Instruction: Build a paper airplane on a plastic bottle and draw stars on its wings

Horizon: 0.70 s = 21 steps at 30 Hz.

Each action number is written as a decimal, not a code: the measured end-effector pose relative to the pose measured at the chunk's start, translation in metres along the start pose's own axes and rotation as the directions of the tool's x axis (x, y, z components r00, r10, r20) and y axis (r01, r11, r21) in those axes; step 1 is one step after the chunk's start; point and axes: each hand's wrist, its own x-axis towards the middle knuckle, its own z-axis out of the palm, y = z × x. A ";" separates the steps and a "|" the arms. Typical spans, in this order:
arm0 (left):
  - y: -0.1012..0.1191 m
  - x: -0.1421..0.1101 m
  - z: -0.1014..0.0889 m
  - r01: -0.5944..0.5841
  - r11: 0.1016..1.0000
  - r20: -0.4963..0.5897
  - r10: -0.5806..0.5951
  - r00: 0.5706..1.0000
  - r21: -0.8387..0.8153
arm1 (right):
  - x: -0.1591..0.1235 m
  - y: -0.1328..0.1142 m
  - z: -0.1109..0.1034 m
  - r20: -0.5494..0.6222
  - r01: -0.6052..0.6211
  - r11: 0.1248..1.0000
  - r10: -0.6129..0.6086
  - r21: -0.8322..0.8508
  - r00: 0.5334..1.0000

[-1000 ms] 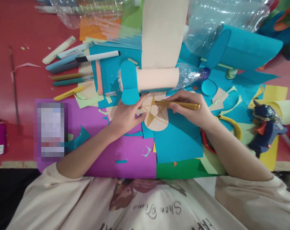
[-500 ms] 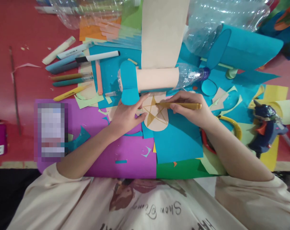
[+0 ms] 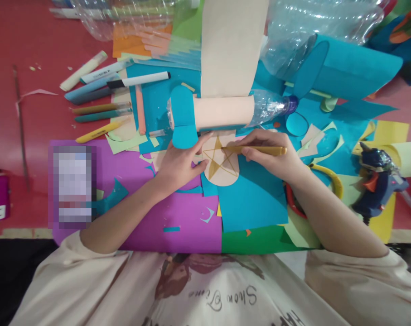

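A cream paper piece with a rounded lower end (image 3: 227,175) lies in front of me, bearing a star outline in mustard brown, partly coloured in. My right hand (image 3: 268,151) is closed round a mustard-brown marker (image 3: 259,150), its tip on the star. Fingers apart, my left hand (image 3: 186,160) rests at the paper's left edge and touches it. Just beyond lies a clear plastic bottle (image 3: 271,107) on its side, with a cream paper wrap (image 3: 222,111) and a blue paper band (image 3: 184,117) round its base end.
Several markers (image 3: 103,79) lie at the left, above a blurred phone-like object (image 3: 74,183). At the right are a glue gun (image 3: 378,181) and scissors with red and yellow handles (image 3: 336,181). A rolled blue paper tube (image 3: 355,68) and large clear bottles (image 3: 321,22) stand farther back.
Almost nothing differs. The marker in my right hand has shifted very slightly; my left hand stays in place on the paper.
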 end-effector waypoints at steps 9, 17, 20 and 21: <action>0.000 -0.001 0.000 0.003 1.000 -0.013 -0.003 1.000 0.001 | 0.001 0.000 0.002 0.062 0.046 0.998 -0.043 -0.032 0.997; 0.003 -0.001 -0.001 0.051 0.999 0.028 -0.051 0.998 0.021 | 0.002 -0.002 0.001 -0.015 0.028 0.999 -0.028 0.020 0.999; 0.004 0.001 -0.003 0.072 0.997 0.043 -0.073 0.996 0.026 | 0.002 -0.004 0.000 -0.122 -0.025 0.993 0.039 0.116 0.992; 0.004 0.001 -0.003 0.076 0.997 0.045 -0.077 0.996 0.025 | 0.001 -0.005 0.001 -0.139 -0.035 0.988 0.057 0.153 0.989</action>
